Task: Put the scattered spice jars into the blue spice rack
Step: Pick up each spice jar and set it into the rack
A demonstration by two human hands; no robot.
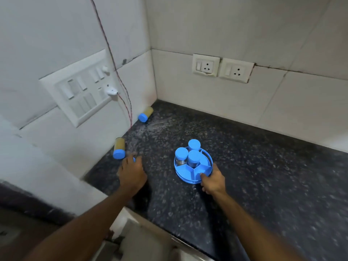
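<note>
The round blue spice rack (pixel 188 178) sits on the dark counter with three blue-lidded jars (pixel 194 157) standing in its far compartments; the near compartments are empty. My right hand (pixel 213 180) grips the rack's near right rim. Two brown-filled jars with blue lids lie on their sides along the left wall: one (pixel 119 148) just beyond my left hand, another (pixel 146 114) near the corner. My left hand (pixel 131 170) is palm down on the counter, blurred. A sliver of blue (pixel 134 159) shows at its fingertips; what lies under the hand is hidden.
The speckled black counter (pixel 244 176) runs into a tiled corner. A switch panel (pixel 81 91) with a plug and red wires (pixel 125 102) hangs on the left wall, with two sockets (pixel 222 69) on the back wall. The counter's edge drops off at the lower left.
</note>
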